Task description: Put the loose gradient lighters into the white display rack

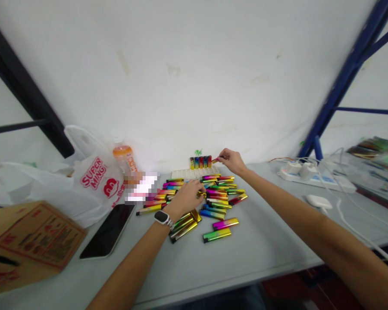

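Many shiny two-coloured lighters (pixel 225 224) lie in a loose pile on the grey table. Behind the pile is a white perforated tray (pixel 181 174), with several lighters (pixel 201 162) standing upright in a row on it. My right hand (pixel 232 159) pinches a red and gold lighter (pixel 215 160) at the right end of that row; I cannot tell whether it touches the tray. Low over the middle of the pile, my left hand (pixel 188 196) has its fingers curled round a gold-coloured lighter (pixel 200 193), partly hidden by the fingers. A watch sits on the left wrist.
On the left are a cardboard box (pixel 42 241), a white plastic bag (pixel 97 181), an orange-capped bottle (pixel 123 153) and a black phone (pixel 108 232). To the right lie a power strip (pixel 323 178) with cables and a white charging case (pixel 319 201). A wall stands behind.
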`<move>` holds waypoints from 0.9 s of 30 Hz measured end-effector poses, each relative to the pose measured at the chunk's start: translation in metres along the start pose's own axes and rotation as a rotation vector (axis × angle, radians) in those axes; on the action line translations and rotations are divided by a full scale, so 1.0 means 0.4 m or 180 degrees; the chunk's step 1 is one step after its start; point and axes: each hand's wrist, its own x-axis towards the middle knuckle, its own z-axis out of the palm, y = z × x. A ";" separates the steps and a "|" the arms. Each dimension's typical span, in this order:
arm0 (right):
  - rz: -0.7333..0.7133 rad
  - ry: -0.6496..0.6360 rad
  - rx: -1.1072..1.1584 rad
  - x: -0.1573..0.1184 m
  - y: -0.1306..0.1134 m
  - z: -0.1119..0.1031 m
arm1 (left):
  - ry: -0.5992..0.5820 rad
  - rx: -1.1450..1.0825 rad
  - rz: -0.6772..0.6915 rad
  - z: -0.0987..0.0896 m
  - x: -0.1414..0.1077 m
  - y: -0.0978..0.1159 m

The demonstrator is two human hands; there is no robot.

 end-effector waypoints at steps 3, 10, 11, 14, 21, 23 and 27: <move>-0.0220 -0.0240 -0.0494 0.034 0.028 0.015 | -0.0189 -0.0039 -0.0091 -0.009 0.005 -0.002; -0.0269 -0.0714 -0.0828 0.074 0.051 0.036 | -0.0226 -0.0108 -0.0144 0.000 0.010 -0.022; -0.0264 -0.0707 -0.0918 0.073 0.050 0.038 | -0.0218 -0.0077 -0.0131 0.005 0.012 -0.024; -0.0231 -0.0487 -0.1405 0.052 0.043 0.050 | -0.0225 0.0045 -0.0078 0.016 0.015 -0.027; 0.0029 -0.0341 -0.2449 -0.028 0.013 0.089 | 0.0196 -0.0377 0.0074 -0.005 0.000 -0.015; 0.0052 -0.0456 -0.2575 -0.042 0.006 0.092 | 0.0388 -0.0643 -0.0027 -0.017 -0.008 -0.008; 0.0166 -0.0675 -0.2735 -0.062 -0.006 0.095 | 0.0586 -0.0982 -0.0317 -0.025 -0.028 -0.007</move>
